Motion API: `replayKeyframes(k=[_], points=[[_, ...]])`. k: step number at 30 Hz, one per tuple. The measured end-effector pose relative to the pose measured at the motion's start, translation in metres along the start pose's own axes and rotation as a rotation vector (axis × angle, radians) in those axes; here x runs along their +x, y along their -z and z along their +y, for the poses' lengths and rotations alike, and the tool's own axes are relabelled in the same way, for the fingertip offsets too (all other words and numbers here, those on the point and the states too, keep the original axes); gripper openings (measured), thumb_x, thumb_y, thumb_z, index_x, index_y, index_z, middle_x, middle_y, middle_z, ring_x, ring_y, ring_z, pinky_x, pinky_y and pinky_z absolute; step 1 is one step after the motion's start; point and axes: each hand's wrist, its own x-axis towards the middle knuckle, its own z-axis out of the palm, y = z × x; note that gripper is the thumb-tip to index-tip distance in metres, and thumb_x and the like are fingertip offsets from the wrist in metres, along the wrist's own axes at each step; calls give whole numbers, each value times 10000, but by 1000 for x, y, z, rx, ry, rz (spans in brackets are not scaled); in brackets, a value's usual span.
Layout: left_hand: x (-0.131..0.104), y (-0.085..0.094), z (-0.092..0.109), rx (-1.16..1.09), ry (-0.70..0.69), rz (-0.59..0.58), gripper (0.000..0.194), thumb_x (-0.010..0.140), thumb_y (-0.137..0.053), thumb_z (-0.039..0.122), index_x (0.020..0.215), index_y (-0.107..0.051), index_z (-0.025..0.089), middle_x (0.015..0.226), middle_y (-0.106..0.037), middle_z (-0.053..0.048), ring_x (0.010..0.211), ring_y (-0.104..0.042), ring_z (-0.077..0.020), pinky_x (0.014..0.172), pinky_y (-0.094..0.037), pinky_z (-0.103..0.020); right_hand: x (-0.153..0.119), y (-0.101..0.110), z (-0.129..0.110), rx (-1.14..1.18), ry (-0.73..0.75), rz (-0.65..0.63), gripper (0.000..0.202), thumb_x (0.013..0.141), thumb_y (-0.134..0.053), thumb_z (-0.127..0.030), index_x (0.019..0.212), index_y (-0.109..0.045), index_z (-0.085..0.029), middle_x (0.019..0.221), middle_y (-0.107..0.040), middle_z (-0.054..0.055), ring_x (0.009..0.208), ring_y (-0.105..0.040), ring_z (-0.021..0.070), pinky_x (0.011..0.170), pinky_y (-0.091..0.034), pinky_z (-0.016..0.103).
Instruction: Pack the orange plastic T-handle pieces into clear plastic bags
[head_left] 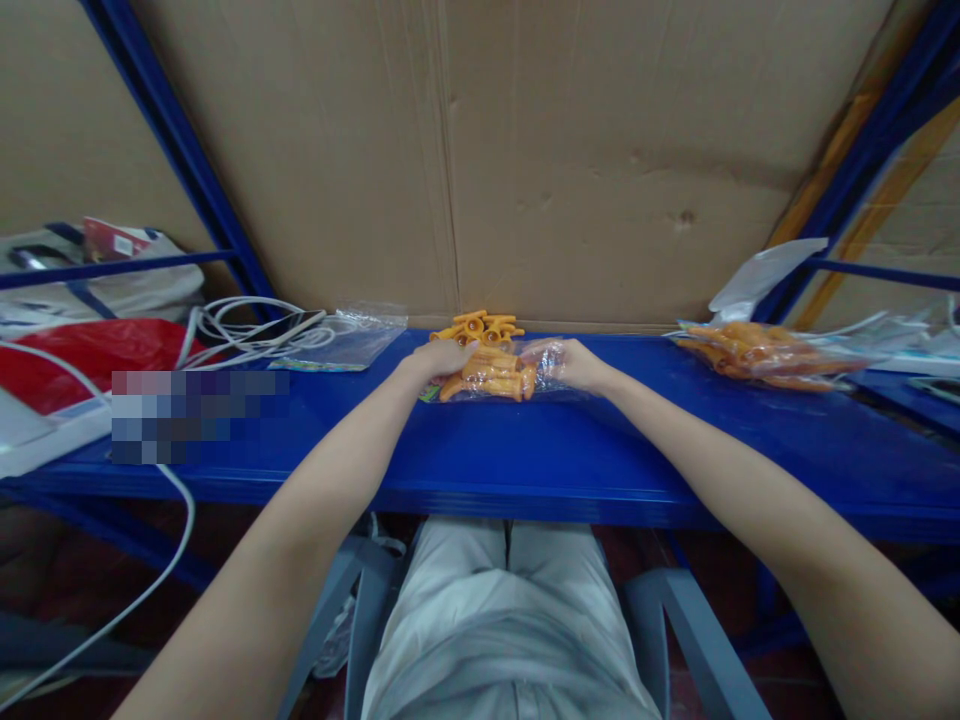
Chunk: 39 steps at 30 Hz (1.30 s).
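Note:
A clear plastic bag (491, 386) filled with several orange tube-like plastic pieces lies on the blue table (517, 455) in front of me. My left hand (444, 357) grips its left end, thumb on top. At the other end, my right hand (576, 366) is closed on the loose, crinkled plastic; some of its fingers show blurred through the film. Just behind the bag is a small pile of loose orange pieces (474, 328) with round, hollow flared ends.
Filled bags of orange pieces (757, 352) lie on the right. To the left are a flat clear bag (367, 335), coiled white cables (240, 325) and a red bag (112, 350). Cardboard (562, 170) stands behind the table, between blue metal posts (172, 130).

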Motion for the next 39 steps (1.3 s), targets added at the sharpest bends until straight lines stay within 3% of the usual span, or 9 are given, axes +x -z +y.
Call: replayKeyframes(k=[6, 14, 20, 24, 28, 33, 39], points=[[-1, 1, 1, 23, 11, -6, 795, 988, -85, 524, 1034, -735, 67, 1000, -741, -193, 839, -729, -252, 776, -530, -282, -3, 0, 1, 116, -101, 35, 216, 684, -696, -113, 884, -762, -159, 1090, -736, 84, 1035, -673, 208, 997, -486, 386], [5, -2, -1, 89, -31, 30, 713, 991, -127, 490, 1211, -672, 86, 1092, -731, -185, 1006, -698, -267, 891, -502, -301, -4, -2, -7, 128, -165, 78, 227, 659, -625, -80, 822, -761, -161, 1008, -754, 72, 948, -687, 181, 927, -512, 331], [5, -3, 0, 113, -50, 49, 677, 994, -154, 488, 1314, -610, 103, 1316, -635, -185, 1236, -589, -284, 988, -452, -315, 8, 20, -1, -35, -251, 347, 219, 668, -464, -107, 618, -675, -139, 627, -677, 51, 586, -612, 125, 617, -518, 245], [7, -4, 1, 124, -74, 37, 661, 1002, -150, 460, 1334, -595, 102, 1371, -594, -182, 1259, -572, -275, 1004, -437, -314, 25, 38, -4, -113, -240, 470, 220, 700, -453, -104, 669, -670, -126, 624, -646, 51, 553, -556, 104, 572, -483, 217], [8, -5, 3, 138, -139, 11, 647, 1007, -144, 431, 1287, -634, 113, 1308, -645, -165, 1213, -605, -261, 995, -437, -299, 46, 36, -17, -208, -274, 278, 242, 721, -483, -74, 755, -718, -118, 753, -696, 66, 667, -599, 122, 647, -487, 222], [4, -6, 7, 96, -124, 30, 680, 1003, -128, 467, 1281, -638, 114, 1315, -639, -170, 1222, -598, -272, 989, -447, -310, 71, 15, -31, -304, -318, -21, 305, 730, -534, -62, 913, -772, -118, 916, -740, 88, 773, -636, 147, 655, -482, 216], [4, -9, 9, 86, -106, 69, 644, 1004, -144, 469, 1366, -575, 157, 1363, -610, -150, 1275, -560, -273, 1028, -428, -332, 100, -8, -20, -463, -319, -223, 429, 669, -537, -32, 975, -798, -180, 1014, -756, 64, 870, -671, 192, 676, -503, 233]])
